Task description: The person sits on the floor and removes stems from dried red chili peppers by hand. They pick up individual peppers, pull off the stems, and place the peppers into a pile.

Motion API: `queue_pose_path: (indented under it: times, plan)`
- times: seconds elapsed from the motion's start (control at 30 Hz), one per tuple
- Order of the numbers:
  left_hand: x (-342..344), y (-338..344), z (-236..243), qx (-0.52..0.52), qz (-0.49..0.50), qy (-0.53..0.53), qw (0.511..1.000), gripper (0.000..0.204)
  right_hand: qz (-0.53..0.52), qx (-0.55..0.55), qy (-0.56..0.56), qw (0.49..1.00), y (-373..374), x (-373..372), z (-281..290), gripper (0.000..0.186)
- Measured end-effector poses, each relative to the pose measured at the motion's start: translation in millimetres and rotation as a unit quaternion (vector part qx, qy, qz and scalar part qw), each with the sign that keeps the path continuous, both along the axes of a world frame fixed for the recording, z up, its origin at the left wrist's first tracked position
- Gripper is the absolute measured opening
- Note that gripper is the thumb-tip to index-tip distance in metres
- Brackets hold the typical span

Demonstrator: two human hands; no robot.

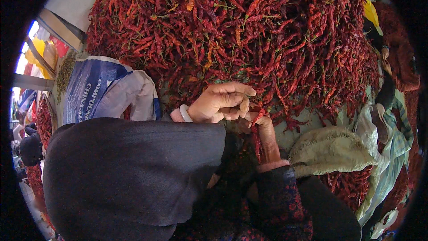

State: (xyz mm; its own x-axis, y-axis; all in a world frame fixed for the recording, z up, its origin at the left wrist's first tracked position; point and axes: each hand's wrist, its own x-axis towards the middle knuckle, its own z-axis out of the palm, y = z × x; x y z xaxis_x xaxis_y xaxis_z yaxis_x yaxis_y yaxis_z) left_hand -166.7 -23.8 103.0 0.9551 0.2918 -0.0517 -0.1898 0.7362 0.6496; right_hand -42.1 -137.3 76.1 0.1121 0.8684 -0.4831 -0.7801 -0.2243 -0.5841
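Note:
In front of me, a great heap of dried red chillies, some with green or tan stems, rises toward the top of the view. At its near edge my right hand is closed around several dried chillies, which hang down below the fingers. My left hand, with a pale bangle at the wrist, meets it from the left. Its fingers are curled and pinched near the chillies' upper ends; what lies between its fingertips cannot be made out. A dark grey cloth hides most of my left forearm.
A blue and white woven sack lies left of the heap. On the right, a tan sack lies over more chillies, beside a pale checked cloth. Another person's hand shows at the far right.

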Motion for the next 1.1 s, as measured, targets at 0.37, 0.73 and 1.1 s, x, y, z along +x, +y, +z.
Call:
queue_pose_path:
  times: [0.37,0.73,1.1]
  plan:
    - [-6.3,-2.2,-7.5,-0.092,0.024,-0.133,0.987,0.031,0.049,0.046,-0.134,0.989,7.6,-1.8,25.5,0.015]
    - [-14.5,2.6,-13.8,-0.087,0.011,-0.171,0.981,0.023,0.139,0.004,-0.24,0.961,11.5,-5.1,49.8,0.02]
    - [-17.3,-2.8,-17.1,-0.047,0.03,-0.096,0.994,0.02,0.172,-0.017,-0.282,0.944,10.4,-0.6,43.3,0.012]
